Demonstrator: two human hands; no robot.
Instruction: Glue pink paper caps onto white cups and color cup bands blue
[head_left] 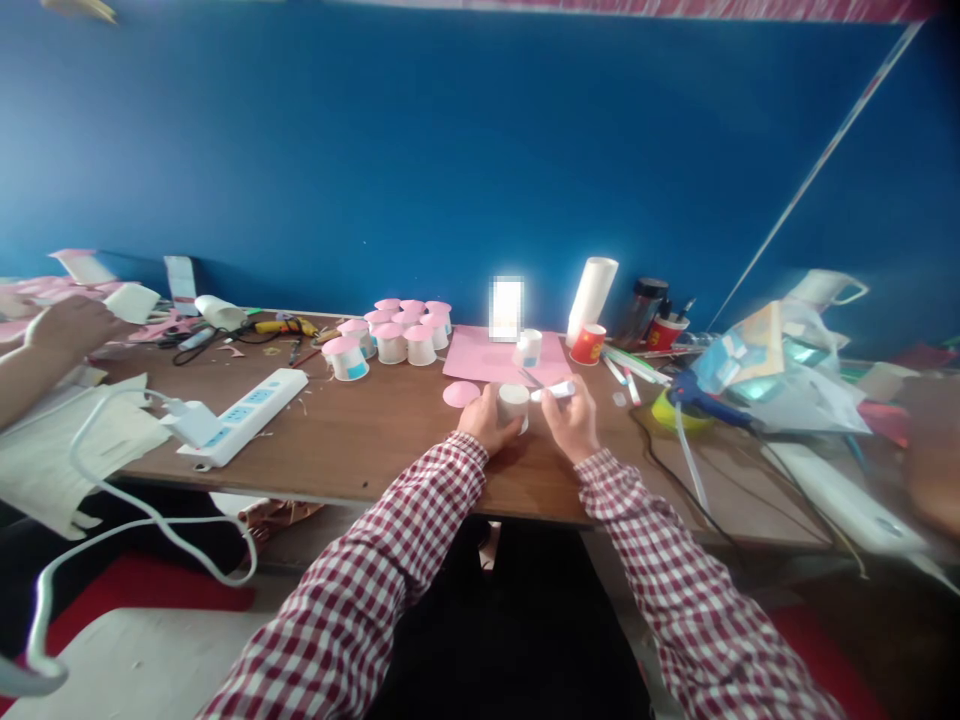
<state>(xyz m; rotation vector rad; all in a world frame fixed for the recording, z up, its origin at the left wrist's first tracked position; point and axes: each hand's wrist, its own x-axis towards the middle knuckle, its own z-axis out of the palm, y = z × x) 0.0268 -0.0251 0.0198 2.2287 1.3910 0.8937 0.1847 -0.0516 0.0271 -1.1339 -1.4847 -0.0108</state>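
Note:
My left hand (486,420) is wrapped round a small white paper cup (514,402) standing on the brown table (375,430). My right hand (571,418) pinches a white glue stick or marker (555,391), its tip pointing at the cup. A pink paper circle (460,393) lies just left of my left hand. Behind the cup a pink paper sheet (480,358) lies flat, with another small white cup (529,346) on it. Both my sleeves are red and white check.
Several pink-topped cups (397,335) cluster at the back. A white power strip (244,412) lies at left, a blue glue gun (697,392) and plastic bags (780,370) at right. A red cup (589,343) and a paper roll (592,292) stand behind. Another person's hand (71,325) works far left.

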